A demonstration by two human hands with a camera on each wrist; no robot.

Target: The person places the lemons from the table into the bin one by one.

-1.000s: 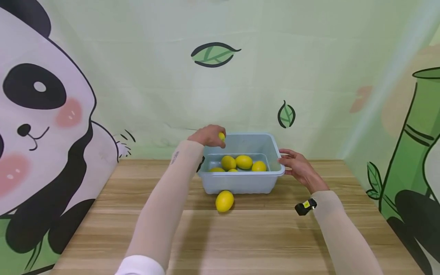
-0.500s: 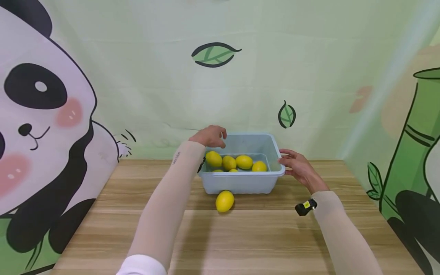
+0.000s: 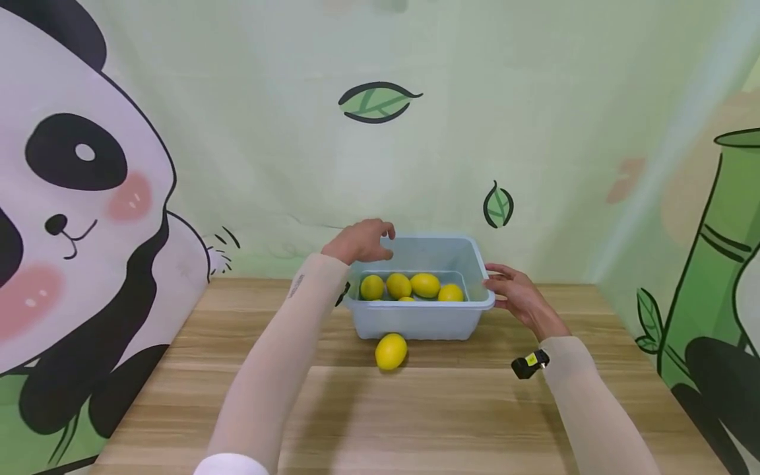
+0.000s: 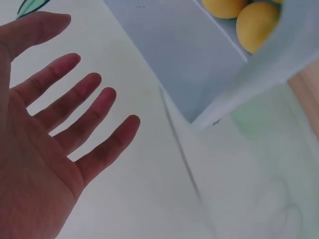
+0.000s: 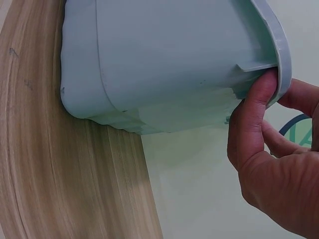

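Observation:
A light-blue plastic bin (image 3: pixel 418 323) stands on the table near the back wall, with several yellow lemons (image 3: pixel 425 285) on its floor. Above its left rim is my left hand (image 3: pixel 359 243), holding nothing; in the left wrist view the fingers of that hand (image 4: pixel 55 124) are spread and relaxed, apart from the bin. At the right side, my right hand (image 3: pixel 515 293) grips the bin's rim, fingers curled at the edge in the right wrist view. One more lemon (image 3: pixel 391 351) lies on the table just in front of the bin. The bin's front wall partly hides the nearest lemons.
The wood-grain table (image 3: pixel 451 415) extends toward me and to both sides of the bin. Close behind it hangs a pale green backdrop (image 3: pixel 285 132) printed with a panda, leaves and bamboo.
My left hand has let go of a lemon, which dropped into the left of the bin and settled lower. My right hand has stayed on the rim. The head view has shifted slightly.

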